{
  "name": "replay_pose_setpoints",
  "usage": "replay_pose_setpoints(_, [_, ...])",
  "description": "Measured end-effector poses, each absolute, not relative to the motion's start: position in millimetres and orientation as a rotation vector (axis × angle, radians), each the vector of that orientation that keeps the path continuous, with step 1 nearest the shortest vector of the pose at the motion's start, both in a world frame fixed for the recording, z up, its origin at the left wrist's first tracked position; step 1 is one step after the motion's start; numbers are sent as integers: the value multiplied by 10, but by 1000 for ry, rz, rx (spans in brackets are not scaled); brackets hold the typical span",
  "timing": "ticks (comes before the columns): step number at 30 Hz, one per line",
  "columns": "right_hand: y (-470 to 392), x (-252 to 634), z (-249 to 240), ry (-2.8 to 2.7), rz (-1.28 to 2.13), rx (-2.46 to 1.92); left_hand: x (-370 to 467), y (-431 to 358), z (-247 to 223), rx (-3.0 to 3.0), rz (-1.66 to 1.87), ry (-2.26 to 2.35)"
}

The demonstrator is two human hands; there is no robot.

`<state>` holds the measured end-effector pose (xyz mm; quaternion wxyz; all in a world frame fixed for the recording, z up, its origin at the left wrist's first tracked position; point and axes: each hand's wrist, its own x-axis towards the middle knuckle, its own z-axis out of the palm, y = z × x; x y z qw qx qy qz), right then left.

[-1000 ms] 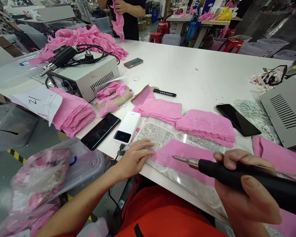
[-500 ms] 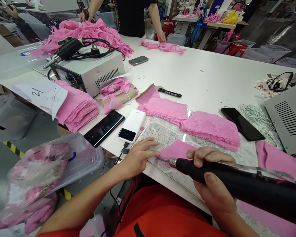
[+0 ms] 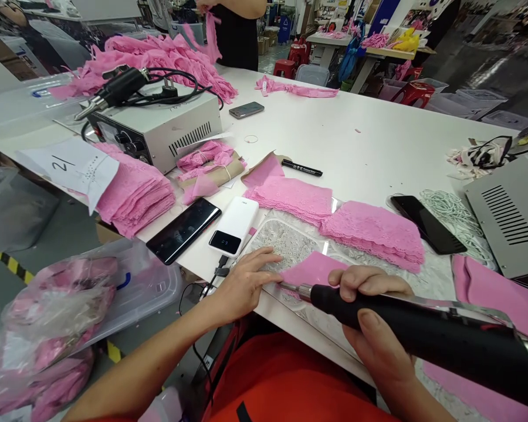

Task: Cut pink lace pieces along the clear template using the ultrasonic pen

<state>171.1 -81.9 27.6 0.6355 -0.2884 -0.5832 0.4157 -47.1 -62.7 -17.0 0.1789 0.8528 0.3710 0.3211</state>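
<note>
My right hand (image 3: 378,316) is wrapped around a thick black hand-held power tool (image 3: 440,334) with a long metal lever on its side. Its slim metal tip points left and meets the edge of a small pink fabric piece (image 3: 314,266). The fabric lies flat on a grey, marble-patterned board (image 3: 286,237). My left hand (image 3: 244,281) rests with fingers stretched out, the index fingertip at the fabric's left corner beside the tool tip. Just beyond are two lace-edged pink fabric stacks, a left stack (image 3: 294,196) and a right stack (image 3: 374,231).
A white power bank (image 3: 242,214) and a black phone (image 3: 185,228) lie left of the board. Farther left stands a generator box (image 3: 158,120) carrying another black tool (image 3: 118,91). At right are a second phone (image 3: 426,223) and another box (image 3: 506,211). A co-worker (image 3: 235,35) stands across the table.
My hands and the tool keep nearly the same pose, while the view shifts slightly. Across the table, the co-worker has moved left and lifted a pink strip; another pink strip lies stretched on the table.
</note>
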Motion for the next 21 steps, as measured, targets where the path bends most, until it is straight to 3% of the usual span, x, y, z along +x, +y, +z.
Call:
replay_pose_setpoints(9, [-776, 1743, 317, -1259, 910, -674, -500, -605, -182, 2465, 904, 1063])
replay_pose_setpoints(21, [-706, 2963, 466, -866, 345, -839, 92, -579, -61, 2745, 1034, 837])
